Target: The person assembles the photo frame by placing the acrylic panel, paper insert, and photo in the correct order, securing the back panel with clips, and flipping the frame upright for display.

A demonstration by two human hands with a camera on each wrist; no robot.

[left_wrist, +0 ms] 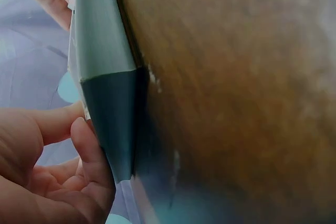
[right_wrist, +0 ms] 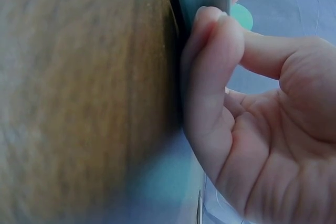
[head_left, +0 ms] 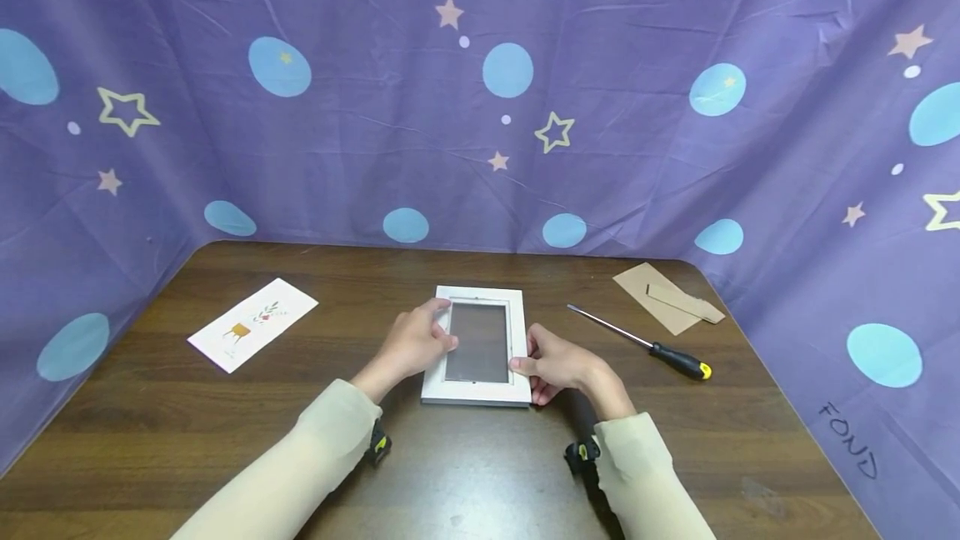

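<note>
A white picture frame (head_left: 480, 392) lies on the table between both hands, with a grey see-through pane (head_left: 477, 343) inside its inner edge. My left hand (head_left: 411, 342) holds the frame's left side, its thumb over the inner edge and a fingertip near the upper left inner corner. At the lower right side, my right hand (head_left: 558, 363) grips the frame, thumb on top and curled fingers against the outer edge. The left wrist view shows the frame's side wall (left_wrist: 107, 30) beside the left fingers; the right wrist view shows right fingertips (right_wrist: 210, 19) pressed to it.
To the right lies a screwdriver (head_left: 678, 359) with a black and yellow handle. Behind it is a brown backing board (head_left: 648, 286) with a stand leg (head_left: 678, 300) on it. A white card (head_left: 251, 325) with a printed animal and leaves lies at left. A purple curtain (head_left: 630, 165) surrounds the table.
</note>
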